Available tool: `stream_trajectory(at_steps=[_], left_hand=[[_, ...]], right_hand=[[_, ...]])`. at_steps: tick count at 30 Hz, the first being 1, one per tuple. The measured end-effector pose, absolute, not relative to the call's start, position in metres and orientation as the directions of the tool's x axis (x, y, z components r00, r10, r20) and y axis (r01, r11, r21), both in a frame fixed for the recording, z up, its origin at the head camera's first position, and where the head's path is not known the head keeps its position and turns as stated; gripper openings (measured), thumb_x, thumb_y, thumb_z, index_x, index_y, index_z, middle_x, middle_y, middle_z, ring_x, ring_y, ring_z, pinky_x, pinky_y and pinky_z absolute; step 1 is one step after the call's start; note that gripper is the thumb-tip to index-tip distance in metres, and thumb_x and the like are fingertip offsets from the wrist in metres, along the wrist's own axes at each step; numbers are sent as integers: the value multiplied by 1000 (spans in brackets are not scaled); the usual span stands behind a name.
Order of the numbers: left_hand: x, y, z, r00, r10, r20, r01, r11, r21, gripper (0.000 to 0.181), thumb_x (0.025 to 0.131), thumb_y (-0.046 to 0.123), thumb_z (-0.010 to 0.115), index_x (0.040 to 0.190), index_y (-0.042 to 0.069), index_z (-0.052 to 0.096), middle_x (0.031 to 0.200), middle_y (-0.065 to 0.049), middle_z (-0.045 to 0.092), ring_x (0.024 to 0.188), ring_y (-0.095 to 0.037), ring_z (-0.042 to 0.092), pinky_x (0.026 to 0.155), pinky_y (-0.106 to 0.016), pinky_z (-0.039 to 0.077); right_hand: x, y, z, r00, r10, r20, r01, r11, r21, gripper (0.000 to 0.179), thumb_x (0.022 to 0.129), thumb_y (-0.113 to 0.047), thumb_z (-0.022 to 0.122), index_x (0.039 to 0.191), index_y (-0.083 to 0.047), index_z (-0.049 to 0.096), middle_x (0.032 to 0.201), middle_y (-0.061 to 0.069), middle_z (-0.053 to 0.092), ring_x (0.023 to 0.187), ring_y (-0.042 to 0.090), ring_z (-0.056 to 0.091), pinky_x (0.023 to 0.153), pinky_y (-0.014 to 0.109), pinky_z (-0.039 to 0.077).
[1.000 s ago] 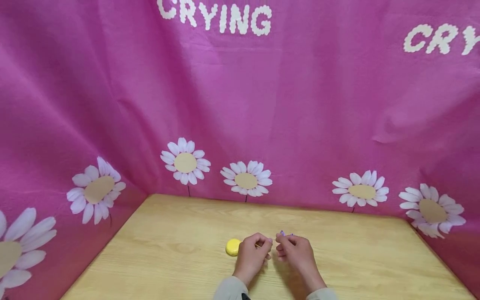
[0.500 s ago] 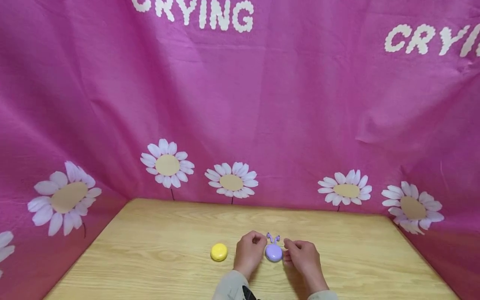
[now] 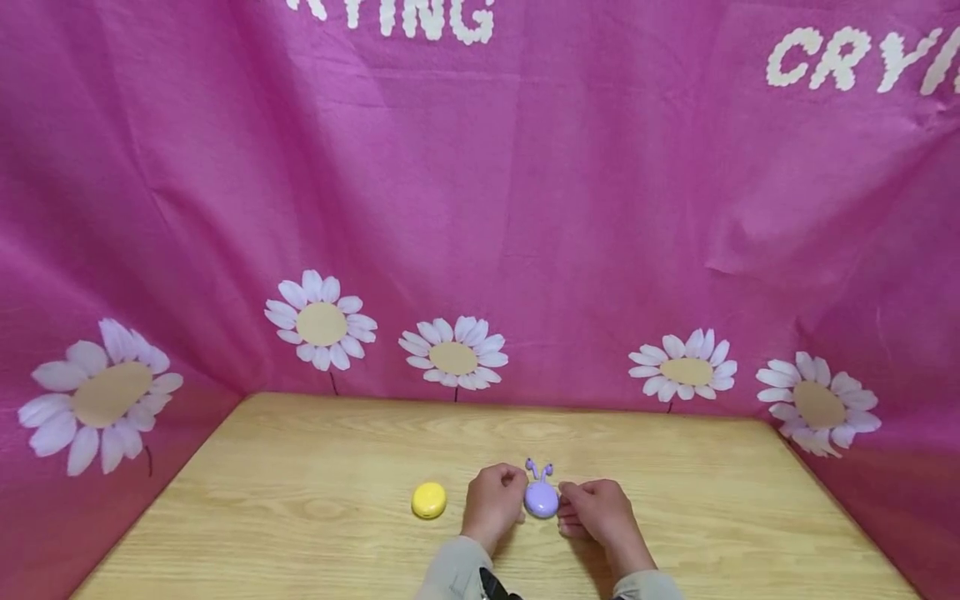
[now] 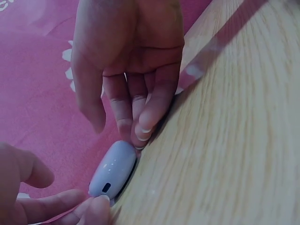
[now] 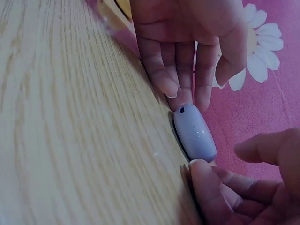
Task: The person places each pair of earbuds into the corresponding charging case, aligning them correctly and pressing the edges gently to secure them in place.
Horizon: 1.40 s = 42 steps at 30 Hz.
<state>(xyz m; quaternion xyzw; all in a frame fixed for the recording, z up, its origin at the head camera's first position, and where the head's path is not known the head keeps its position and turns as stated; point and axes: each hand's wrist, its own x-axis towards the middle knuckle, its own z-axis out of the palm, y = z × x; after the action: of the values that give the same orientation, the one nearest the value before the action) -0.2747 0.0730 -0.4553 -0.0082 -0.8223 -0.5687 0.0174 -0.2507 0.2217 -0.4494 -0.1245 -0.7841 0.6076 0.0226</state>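
Note:
A round, glossy purple earbud case lies on the table between the two hands. Just beyond it are two small purple earbuds, a left one and a right one. My left hand is at the case's left side; in the left wrist view its fingertips meet the end of the case by a small dark port. From the other side my right hand reaches in, fingertips right at the case's edge, thumb held apart. Neither hand curls round the case.
A round yellow case sits on the table left of my left hand. The wooden table runs back to a pink curtain printed with daisies, which also closes in both sides.
The purple case, not visible one second ago, now shows between the hands, which have parted. Since half a second ago the right hand has come closer to it. The head view has shifted.

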Motion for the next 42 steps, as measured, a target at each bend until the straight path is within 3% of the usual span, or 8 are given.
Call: stream_trajectory(at_steps=[21,31,42], left_hand=[[-277,77,-452,-999,25,27,34,348,937,17,87,21,62,91,9,73,62,1,62,47,-10,56,55,-24,44],[-275,71,-459,-999,36,3,13,270,963,17,86,20,65,93,8,74,76,3,67,49,-9,59,50,-23,50],[-273,66,-465,-1000,13,6,8,180,984,16,80,6,67,93,9,75,79,1,68,52,-9,59,51,-23,52]], right_hand=[[-254,221,-446,-967,246,-72,134,248,-960,14,82,-4,69,83,9,63,65,11,64,59,17,65,55,30,58],[-252,216,-451,-968,241,-64,116,212,-970,13,82,-3,68,88,8,63,70,16,68,61,21,67,56,33,59],[-254,213,-455,-973,226,-39,89,216,-972,17,85,-6,68,97,5,63,75,13,66,60,21,67,55,34,58]])
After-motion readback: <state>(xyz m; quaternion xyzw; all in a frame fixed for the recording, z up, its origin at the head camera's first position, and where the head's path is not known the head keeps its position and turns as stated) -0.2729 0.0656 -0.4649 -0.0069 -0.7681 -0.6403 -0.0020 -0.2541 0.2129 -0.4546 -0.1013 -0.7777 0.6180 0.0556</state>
